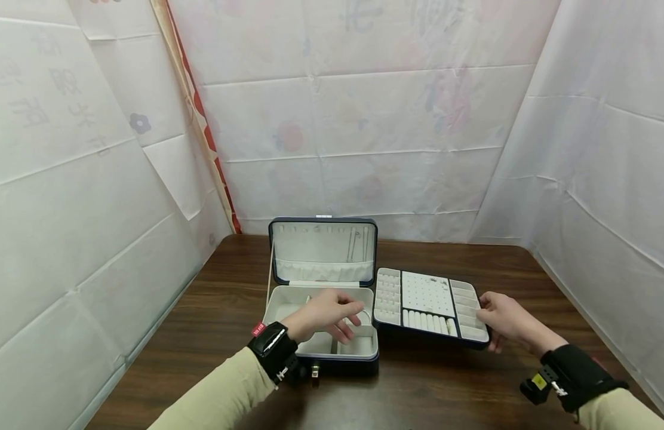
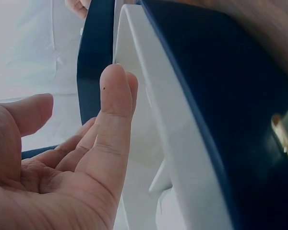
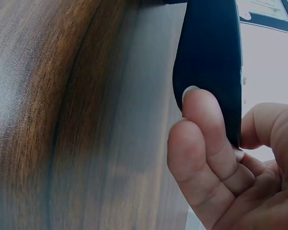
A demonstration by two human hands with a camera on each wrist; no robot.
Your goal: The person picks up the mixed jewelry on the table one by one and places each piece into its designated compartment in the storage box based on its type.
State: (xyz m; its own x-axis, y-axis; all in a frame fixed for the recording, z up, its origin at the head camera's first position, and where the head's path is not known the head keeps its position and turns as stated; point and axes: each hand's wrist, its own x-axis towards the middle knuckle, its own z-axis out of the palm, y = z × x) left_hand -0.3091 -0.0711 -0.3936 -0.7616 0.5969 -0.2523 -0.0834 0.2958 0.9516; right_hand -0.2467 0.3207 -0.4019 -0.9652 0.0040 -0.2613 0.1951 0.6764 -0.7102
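Observation:
An open dark blue jewelry box with a pale lining stands on the table. Over its lower compartments hovers my left hand, thumb apart from the loosely extended fingers, holding nothing visible. To the right is a lift-out jewelry tray, tilted, its left end close to the box's right rim. My right hand grips the tray's right end. In the right wrist view, fingers lie against the dark underside of the tray, with the thumb on the other side. In the left wrist view, the box wall is beside my fingers.
The raised lid has a gathered pocket and thin necklaces hanging at its right. A small gold-coloured clasp is on the box front. The brown wooden table is enclosed by white sheets at the back and sides.

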